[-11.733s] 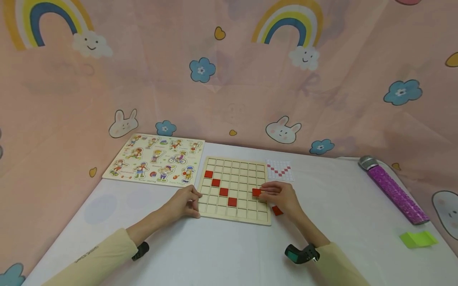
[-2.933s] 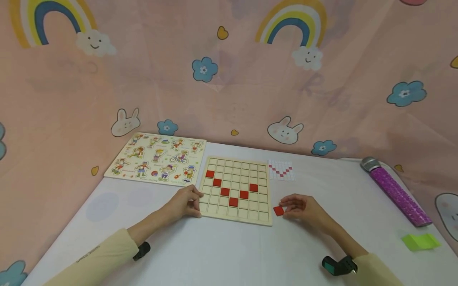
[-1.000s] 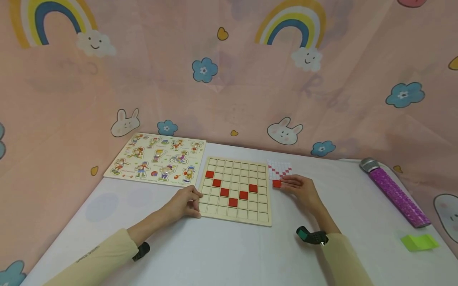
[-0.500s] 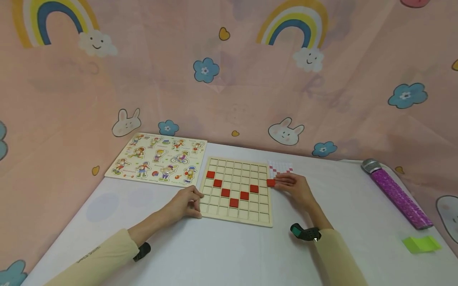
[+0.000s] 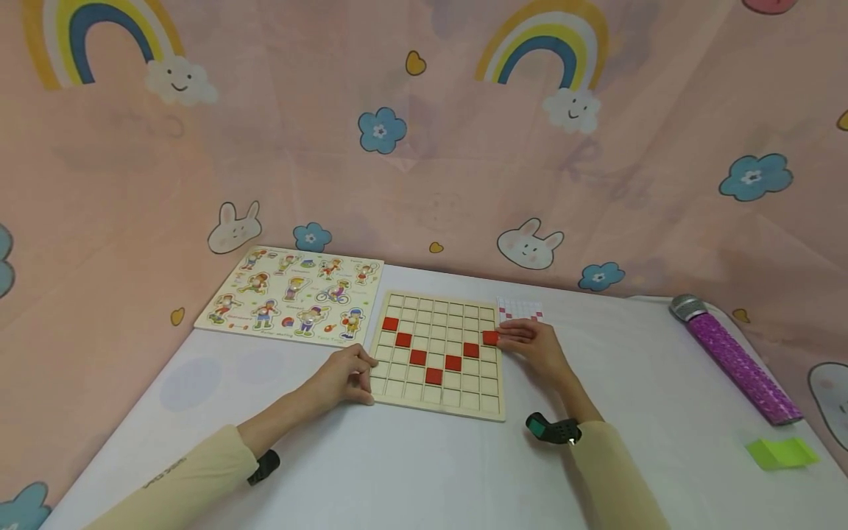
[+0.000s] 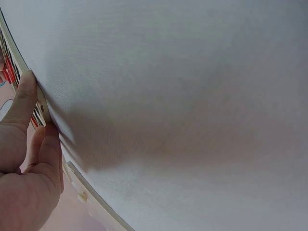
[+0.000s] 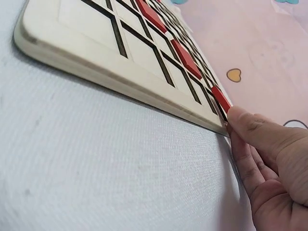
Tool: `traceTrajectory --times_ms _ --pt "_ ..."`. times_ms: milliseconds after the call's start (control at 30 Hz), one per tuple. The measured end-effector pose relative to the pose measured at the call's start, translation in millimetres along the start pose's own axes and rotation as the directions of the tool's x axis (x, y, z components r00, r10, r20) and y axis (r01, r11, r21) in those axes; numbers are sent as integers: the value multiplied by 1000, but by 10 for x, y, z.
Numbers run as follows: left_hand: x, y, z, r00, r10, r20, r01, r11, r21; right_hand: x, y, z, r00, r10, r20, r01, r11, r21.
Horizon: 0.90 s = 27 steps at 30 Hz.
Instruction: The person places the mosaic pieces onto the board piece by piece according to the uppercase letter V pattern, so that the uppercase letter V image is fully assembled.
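A pale wooden grid board (image 5: 415, 389) lies flat on the table, with several red square tiles (image 5: 433, 376) set in its cells in a V shape. At the upper right arm of the V, my right hand (image 5: 535, 353) pinches one red tile (image 5: 490, 338) over a cell in the rightmost column. In the right wrist view that tile (image 7: 221, 98) sits tilted at the board's edge, thumb and fingers at its near end. My left hand (image 5: 339, 377) holds the board's left edge; the left wrist view shows the thumb and fingertips (image 6: 29, 79) against the rim.
A small white card (image 5: 520, 304) with a pink checked pattern is partly covered by my right hand. A picture puzzle board (image 5: 278, 331) lies back left. To the right are a purple glitter microphone (image 5: 738, 364) and a green sticky note (image 5: 783, 453). A patterned pink cloth hangs behind.
My right hand first laid another red tile in the grid, then took the last one from the table. It has since carried it past the card, leftward onto the board. The left hand stays put.
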State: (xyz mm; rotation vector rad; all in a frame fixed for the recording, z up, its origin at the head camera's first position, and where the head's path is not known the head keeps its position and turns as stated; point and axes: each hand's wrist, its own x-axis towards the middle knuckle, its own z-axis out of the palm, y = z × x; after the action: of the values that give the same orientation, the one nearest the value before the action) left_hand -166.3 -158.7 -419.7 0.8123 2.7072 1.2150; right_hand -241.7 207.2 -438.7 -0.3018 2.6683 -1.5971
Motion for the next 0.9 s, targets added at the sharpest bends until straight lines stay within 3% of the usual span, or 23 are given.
traceTrajectory --times_ms 300,700,900 --pt "4 27 1 1000 -8 8 8 1000 -13 -7 -37 23 999 43 -15 -42 999 4" --pt "3 29 -12 999 -37 18 38 999 -29 -10 -59 21 1000 10 -1 -10 997 76" --pt "4 5 -27 999 -35 33 36 999 -26 -44 -55 2 998 57 2 -57 995 86"
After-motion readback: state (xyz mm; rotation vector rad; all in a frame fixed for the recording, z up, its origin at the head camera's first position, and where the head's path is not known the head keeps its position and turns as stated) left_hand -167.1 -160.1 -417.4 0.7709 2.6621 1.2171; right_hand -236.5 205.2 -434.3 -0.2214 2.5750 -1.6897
